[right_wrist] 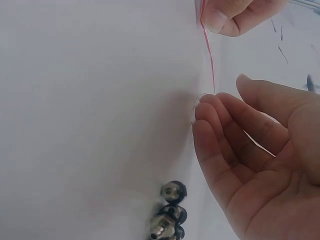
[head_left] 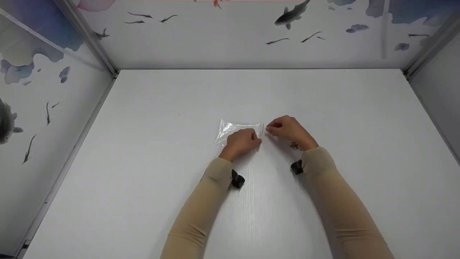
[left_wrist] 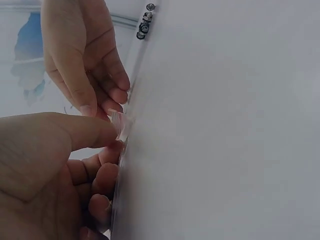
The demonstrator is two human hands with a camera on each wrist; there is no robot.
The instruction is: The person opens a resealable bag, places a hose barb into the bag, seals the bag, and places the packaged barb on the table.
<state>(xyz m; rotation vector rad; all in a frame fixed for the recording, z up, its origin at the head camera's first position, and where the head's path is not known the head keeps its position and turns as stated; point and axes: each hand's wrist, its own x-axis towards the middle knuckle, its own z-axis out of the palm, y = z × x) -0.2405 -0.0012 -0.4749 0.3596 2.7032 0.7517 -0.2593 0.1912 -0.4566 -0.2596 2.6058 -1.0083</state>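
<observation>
A clear plastic zip bag [head_left: 230,127] with a red line along its mouth [right_wrist: 207,45] lies flat on the white table. My left hand [head_left: 241,142] pinches the bag's mouth edge [left_wrist: 120,122] between thumb and finger. Just right of that edge is my right hand [head_left: 289,130], its fingers bent loosely and the thumb [right_wrist: 250,87] apart from them, with nothing seen between. Those fingertips rest at the table beside the bag's corner. A small cluster of shiny metal pieces [head_left: 295,145] lies by my right wrist; in the right wrist view they look rounded [right_wrist: 172,212].
The white table [head_left: 161,180] is bordered by panels printed with fish [head_left: 291,15] at the back and left. A metal frame post [head_left: 90,36] stands at the back left corner. Black wrist devices [head_left: 238,180] sit at both sleeves.
</observation>
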